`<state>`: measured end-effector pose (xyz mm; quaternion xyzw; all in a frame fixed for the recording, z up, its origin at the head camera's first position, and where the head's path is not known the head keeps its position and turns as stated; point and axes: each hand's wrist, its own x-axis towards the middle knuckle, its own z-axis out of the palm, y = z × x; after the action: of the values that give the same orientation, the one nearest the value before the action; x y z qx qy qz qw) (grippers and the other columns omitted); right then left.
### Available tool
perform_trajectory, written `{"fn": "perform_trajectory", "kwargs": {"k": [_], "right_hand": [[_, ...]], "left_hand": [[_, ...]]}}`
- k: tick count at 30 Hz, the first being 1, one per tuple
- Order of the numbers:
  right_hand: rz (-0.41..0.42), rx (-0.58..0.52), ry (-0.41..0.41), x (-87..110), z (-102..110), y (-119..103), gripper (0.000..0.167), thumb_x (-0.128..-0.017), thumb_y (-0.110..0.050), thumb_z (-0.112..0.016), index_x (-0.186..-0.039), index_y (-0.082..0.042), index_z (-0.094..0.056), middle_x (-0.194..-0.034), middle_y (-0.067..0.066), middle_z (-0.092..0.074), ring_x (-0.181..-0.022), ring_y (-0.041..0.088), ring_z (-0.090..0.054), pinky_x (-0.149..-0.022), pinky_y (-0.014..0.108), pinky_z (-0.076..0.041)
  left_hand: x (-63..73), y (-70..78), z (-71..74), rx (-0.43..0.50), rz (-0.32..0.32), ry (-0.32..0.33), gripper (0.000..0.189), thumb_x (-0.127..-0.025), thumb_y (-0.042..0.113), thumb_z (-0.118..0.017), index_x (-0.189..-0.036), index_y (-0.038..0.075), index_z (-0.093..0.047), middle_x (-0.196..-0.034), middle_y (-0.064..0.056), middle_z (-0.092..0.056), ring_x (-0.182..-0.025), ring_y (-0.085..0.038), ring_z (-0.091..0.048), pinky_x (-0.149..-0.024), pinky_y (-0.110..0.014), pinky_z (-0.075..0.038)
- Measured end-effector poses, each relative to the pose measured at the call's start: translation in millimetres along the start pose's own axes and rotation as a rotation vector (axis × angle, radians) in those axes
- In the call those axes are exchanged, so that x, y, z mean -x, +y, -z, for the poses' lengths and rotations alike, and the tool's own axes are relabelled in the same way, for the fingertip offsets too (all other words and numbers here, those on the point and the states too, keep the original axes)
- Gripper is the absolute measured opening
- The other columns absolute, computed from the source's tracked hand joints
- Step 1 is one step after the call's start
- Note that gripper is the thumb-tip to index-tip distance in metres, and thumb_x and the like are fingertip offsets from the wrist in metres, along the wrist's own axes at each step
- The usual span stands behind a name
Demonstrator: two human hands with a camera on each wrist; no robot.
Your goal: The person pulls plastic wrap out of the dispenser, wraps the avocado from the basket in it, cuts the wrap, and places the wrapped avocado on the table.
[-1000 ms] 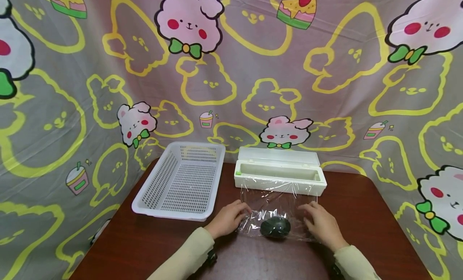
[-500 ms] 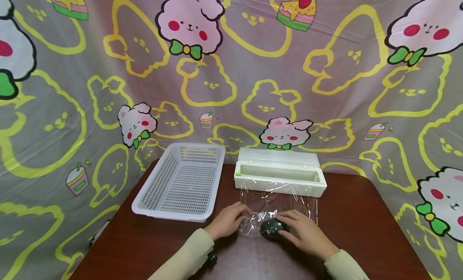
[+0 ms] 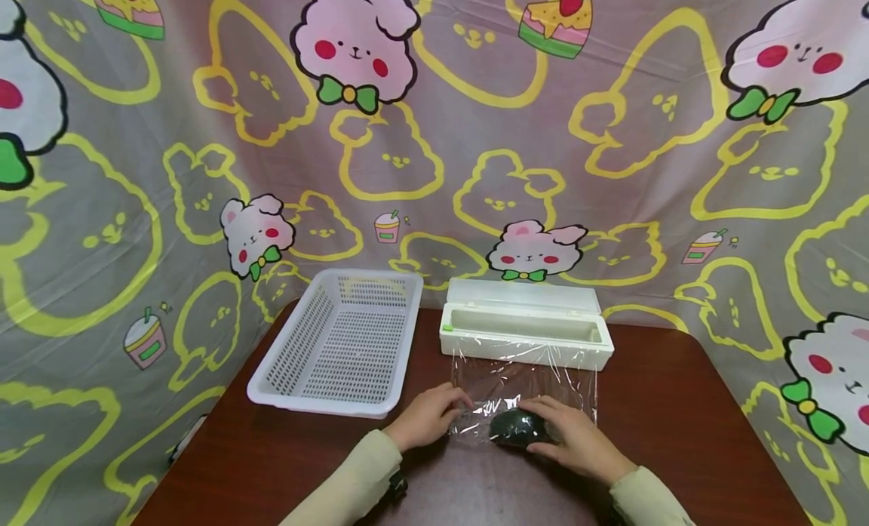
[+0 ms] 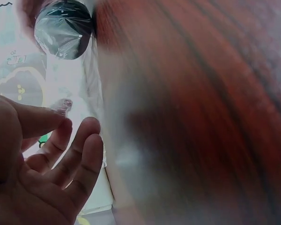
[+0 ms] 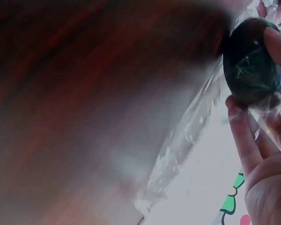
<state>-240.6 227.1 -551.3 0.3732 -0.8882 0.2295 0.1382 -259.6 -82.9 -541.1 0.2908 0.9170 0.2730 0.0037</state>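
Note:
A dark green oval fruit, avocado-like (image 3: 511, 428), lies under clear cling film (image 3: 498, 375) near the front of the table. My right hand (image 3: 577, 441) grips it through the film from the right, thumb on the near side and fingers over the far side; the right wrist view shows the fruit (image 5: 250, 61) between thumb and fingertips. To its left, my left hand (image 3: 426, 416) pinches the film's left edge between thumb and index finger. In the left wrist view the other fingers of the left hand (image 4: 51, 164) are loosely bent.
The film runs back to a white cling film dispenser (image 3: 529, 352) with its lid raised and a green slider at its left end. A white perforated basket (image 3: 403, 352) stands on the left of the brown table (image 3: 665, 390). A patterned cloth (image 3: 434, 133) hangs behind.
My right hand has moved left from the film's right edge and now grips the fruit through the film. The left hand stays almost where it was at the film's left edge.

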Motion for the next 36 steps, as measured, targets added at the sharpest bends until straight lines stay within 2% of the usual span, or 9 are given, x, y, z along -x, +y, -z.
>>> {"fn": "perform_trajectory", "kwargs": {"k": [6,9,12,16,20,23,27,32,36], "right_hand": [[-0.009,-0.087,-0.056,-2.0,2,1,0.07,-0.073,-0.024,-0.094,-0.136,-0.015,-0.065,-0.125,-0.008,-0.066,-0.109,0.016,-0.069,-0.092,0.043,-0.059],[-0.003,-0.119,-0.073,-2.1,2,2,0.071,-0.074,-0.021,-0.094,-0.138,-0.015,-0.064,-0.126,-0.009,-0.064,-0.109,0.011,-0.066,-0.092,0.041,-0.059],[-0.004,-0.132,-0.084,-2.0,2,3,0.072,-0.074,-0.019,-0.094,-0.139,-0.016,-0.064,-0.125,-0.01,-0.061,-0.109,0.011,-0.065,-0.09,0.04,-0.06],[-0.03,-0.14,-0.115,-1.4,3,3,0.072,-0.076,-0.02,-0.093,-0.141,-0.02,-0.062,-0.122,-0.011,-0.058,-0.106,0.01,-0.064,-0.087,0.037,-0.059],[-0.054,-0.149,-0.149,-0.7,4,5,0.071,-0.08,-0.024,-0.091,-0.144,-0.025,-0.06,-0.123,-0.01,-0.057,-0.108,0.011,-0.064,-0.089,0.039,-0.058],[-0.063,-0.155,-0.162,-0.5,4,6,0.07,-0.081,-0.027,-0.09,-0.144,-0.028,-0.059,-0.125,-0.011,-0.058,-0.11,0.012,-0.064,-0.09,0.039,-0.058],[-0.053,-0.156,-0.16,-0.7,3,8,0.069,-0.08,-0.029,-0.09,-0.142,-0.029,-0.059,-0.127,-0.012,-0.058,-0.11,0.01,-0.064,-0.089,0.038,-0.058],[-0.045,-0.156,-0.156,-0.1,5,7,0.071,-0.08,-0.028,-0.09,-0.143,-0.03,-0.058,-0.127,-0.013,-0.059,-0.109,0.01,-0.064,-0.088,0.037,-0.058],[-0.059,-0.138,-0.155,0.1,6,6,0.074,-0.08,-0.03,-0.091,-0.145,-0.027,-0.056,-0.129,-0.013,-0.06,-0.111,0.011,-0.064,-0.089,0.041,-0.058]], "left_hand": [[1.1,-0.6,-1.9,-0.049,-0.023,0.038,0.011,-0.101,0.01,-0.064,-0.109,0.011,-0.072,-0.092,0.004,-0.061,-0.081,-0.005,-0.057,-0.074,-0.024,-0.052],[2.8,1.8,-2.3,-0.114,-0.028,0.066,0.009,-0.102,0.012,-0.064,-0.106,0.012,-0.072,-0.093,0.004,-0.06,-0.083,-0.007,-0.058,-0.075,-0.025,-0.053],[4.2,10.7,-2.6,-0.205,-0.069,0.108,0.013,-0.1,0.021,-0.068,-0.11,0.013,-0.071,-0.1,0.004,-0.059,-0.089,-0.01,-0.057,-0.077,-0.026,-0.052],[3.9,30.0,-5.0,-0.341,-0.182,0.127,0.039,-0.093,0.04,-0.076,-0.122,0.016,-0.067,-0.114,0.005,-0.062,-0.105,-0.012,-0.059,-0.088,-0.029,-0.052],[0.1,46.4,-12.5,-0.439,-0.265,0.057,0.069,-0.087,0.053,-0.079,-0.142,0.019,-0.056,-0.135,0.005,-0.062,-0.128,-0.014,-0.057,-0.109,-0.034,-0.048],[-4.6,54.2,-19.9,-0.493,-0.272,-0.002,0.087,-0.085,0.059,-0.078,-0.154,0.017,-0.045,-0.146,0.004,-0.057,-0.139,-0.014,-0.051,-0.12,-0.037,-0.038],[-11.1,61.0,-26.9,-0.559,-0.247,-0.033,0.089,-0.087,0.062,-0.074,-0.156,0.015,-0.045,-0.143,0.005,-0.062,-0.133,-0.012,-0.056,-0.121,-0.036,-0.036],[-16.5,64.5,-32.7,-0.617,-0.238,-0.015,0.072,-0.09,0.06,-0.072,-0.143,0.015,-0.055,-0.127,0.006,-0.071,-0.118,-0.01,-0.064,-0.114,-0.033,-0.042],[-19.0,64.4,-35.3,-0.639,-0.244,0.011,0.06,-0.091,0.059,-0.072,-0.134,0.018,-0.061,-0.119,0.007,-0.072,-0.112,-0.009,-0.066,-0.108,-0.03,-0.046]]}}
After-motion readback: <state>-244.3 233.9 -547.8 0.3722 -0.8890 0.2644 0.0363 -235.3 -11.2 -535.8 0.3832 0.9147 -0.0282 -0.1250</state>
